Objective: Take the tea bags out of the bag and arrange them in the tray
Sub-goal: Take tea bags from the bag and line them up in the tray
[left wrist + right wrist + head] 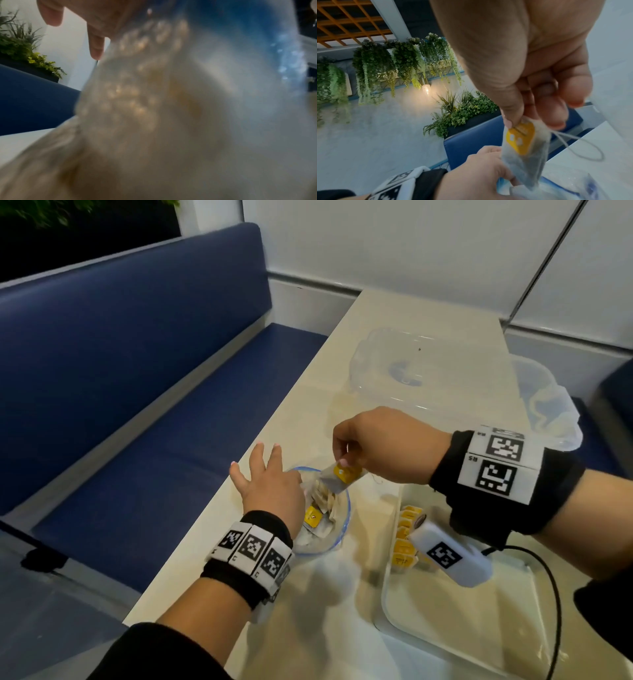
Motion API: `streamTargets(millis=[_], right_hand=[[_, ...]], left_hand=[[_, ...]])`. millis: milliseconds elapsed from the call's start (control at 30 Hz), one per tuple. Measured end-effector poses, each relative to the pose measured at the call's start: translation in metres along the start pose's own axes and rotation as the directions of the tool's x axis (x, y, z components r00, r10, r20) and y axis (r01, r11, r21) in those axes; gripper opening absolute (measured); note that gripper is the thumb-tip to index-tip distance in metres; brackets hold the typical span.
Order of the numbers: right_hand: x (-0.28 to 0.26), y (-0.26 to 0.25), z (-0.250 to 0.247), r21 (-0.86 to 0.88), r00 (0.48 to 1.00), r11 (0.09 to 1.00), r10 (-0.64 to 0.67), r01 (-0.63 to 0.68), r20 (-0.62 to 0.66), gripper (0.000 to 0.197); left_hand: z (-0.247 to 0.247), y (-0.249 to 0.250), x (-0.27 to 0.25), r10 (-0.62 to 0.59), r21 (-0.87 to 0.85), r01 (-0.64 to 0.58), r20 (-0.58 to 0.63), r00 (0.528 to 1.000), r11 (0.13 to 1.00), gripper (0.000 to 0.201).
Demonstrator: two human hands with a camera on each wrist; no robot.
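A clear zip bag [346, 520] with a blue rim stands open on the table, several tea bags [313, 517] inside it. My left hand [270, 491] holds the bag's rim at its left side, the other fingers [96, 44] spread straight. My right hand [342, 460] pinches one tea bag with a yellow tag [344, 474] between thumb and finger, just above the bag's mouth. In the right wrist view this tea bag [522, 143] hangs from my fingertips, its string looping to the right. The white tray [387, 597] lies at the right, with a row of yellow-tagged tea bags [404, 542] along its left edge.
A clear plastic box [411, 371] and its lid [548, 405] sit at the far end of the table. A blue bench [137, 405] runs along the table's left edge. A black cable [556, 611] crosses the tray.
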State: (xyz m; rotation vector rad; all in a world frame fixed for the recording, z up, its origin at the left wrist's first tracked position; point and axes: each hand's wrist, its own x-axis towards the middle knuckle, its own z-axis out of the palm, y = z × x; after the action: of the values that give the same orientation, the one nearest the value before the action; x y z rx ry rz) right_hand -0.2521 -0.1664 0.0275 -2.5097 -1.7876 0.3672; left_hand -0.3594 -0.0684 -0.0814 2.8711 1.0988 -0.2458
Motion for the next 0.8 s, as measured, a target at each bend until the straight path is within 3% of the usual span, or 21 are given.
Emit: streamTargets(millis=[100, 267, 433, 500, 567, 633, 700, 800], right_hand=[[-0.011, 0.007, 0.000, 0.052, 0.999, 0.998, 0.031, -0.030, -0.034, 0.011], [-0.024, 0.015, -0.001, 0.267, 0.990, 0.961, 0.106, -0.079, -0.089, 0.022], [-0.031, 0.015, -0.006, 0.367, 0.978, 0.929, 0.116, -0.046, -0.171, 0.014], [-0.034, 0.014, -0.011, 0.397, 0.977, 0.918, 0.107, -0.025, -0.186, 0.014], [-0.038, 0.012, -0.016, 0.386, 0.977, 0.922, 0.084, -0.001, -0.198, 0.011], [-0.043, 0.010, -0.022, 0.330, 0.978, 0.944, 0.055, 0.014, -0.199, 0.010], [-0.047, 0.006, -0.030, 0.224, 0.984, 0.975, 0.035, 0.005, -0.177, 0.005], [-0.051, 0.001, -0.040, 0.057, 0.994, 0.998, 0.037, -0.031, -0.107, 0.012]], left_hand=[[0.001, -0.003, -0.008, -0.001, -0.225, -0.024, -0.112, 0.994, 0.974, 0.027], [-0.004, -0.015, -0.022, -0.015, -0.569, -0.176, -0.315, 0.949, 0.804, 0.017], [-0.015, -0.015, -0.032, -0.070, -0.897, -0.254, -0.298, 0.952, 0.361, 0.010], [-0.023, -0.006, -0.036, -0.035, -0.985, -0.170, -0.171, 0.985, 0.040, 0.015], [-0.031, 0.005, -0.040, 0.061, -0.942, -0.003, -0.025, 0.998, -0.337, 0.024], [-0.037, 0.014, -0.045, 0.167, -0.814, 0.151, 0.068, 0.984, -0.561, 0.025], [-0.039, 0.020, -0.048, 0.291, -0.703, 0.293, 0.126, 0.948, -0.649, 0.020], [-0.038, 0.031, -0.050, 0.414, -0.683, 0.392, 0.142, 0.899, -0.616, 0.019]])
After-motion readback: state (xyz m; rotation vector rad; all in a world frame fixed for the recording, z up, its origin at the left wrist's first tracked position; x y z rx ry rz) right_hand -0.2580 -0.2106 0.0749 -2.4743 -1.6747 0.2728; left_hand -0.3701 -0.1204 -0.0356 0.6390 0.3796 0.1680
